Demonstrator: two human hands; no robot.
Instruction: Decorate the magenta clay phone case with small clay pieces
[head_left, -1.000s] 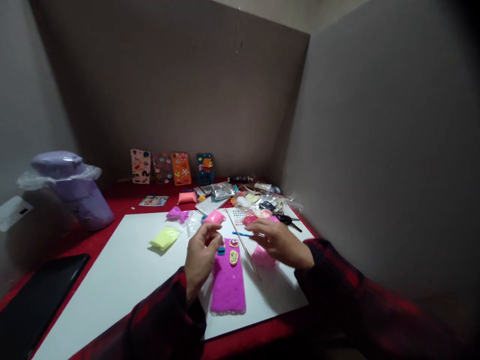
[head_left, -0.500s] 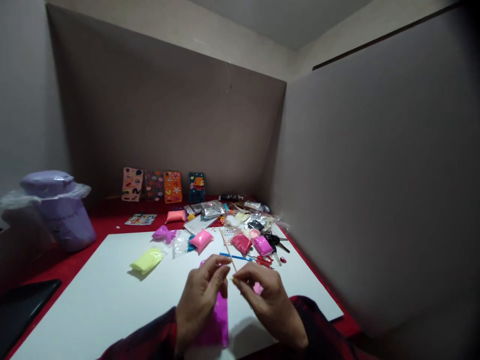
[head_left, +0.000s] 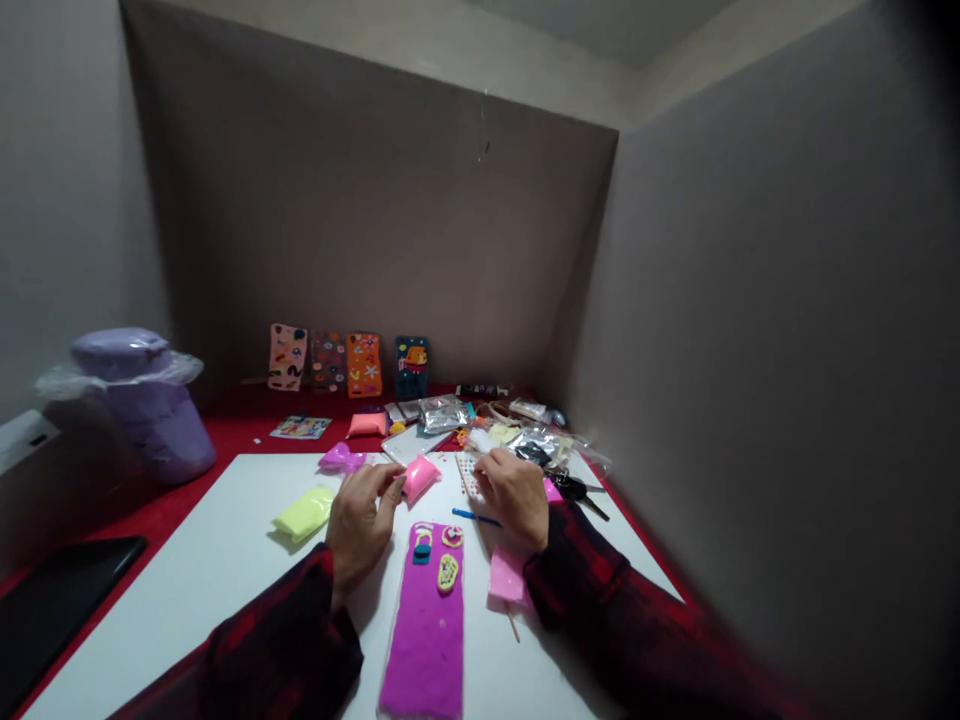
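My left hand [head_left: 364, 520] has its thumb and fingers pinched at the left edge of a pink clay packet [head_left: 421, 478]. Over the dotted sticker sheet [head_left: 468, 474] is my right hand [head_left: 516, 495], its fingers curled together; whatever is under or in them is hidden. A purple clay-covered phone case [head_left: 426, 640] lies flat between my forearms. Near its top end sit small decorations: a yellow-edged oval [head_left: 448, 573], a round flower-like piece [head_left: 452, 537] and a teal-and-yellow piece [head_left: 422, 548]. A thin wooden stick [head_left: 513, 622] runs beneath my right hand.
A light pink packet [head_left: 507, 576], a blue tool [head_left: 472, 516], a yellow packet [head_left: 304, 514] and keys [head_left: 574, 487] lie on the white board [head_left: 225, 590]. Decorated cases [head_left: 364, 365] stand behind. At left are a purple bin [head_left: 161, 430] and a black flat object [head_left: 71, 590].
My hands have parted from above the phone case, uncovering it. The left moved forward to the pink packet, the right forward over the sticker sheet. The view has shifted slightly.
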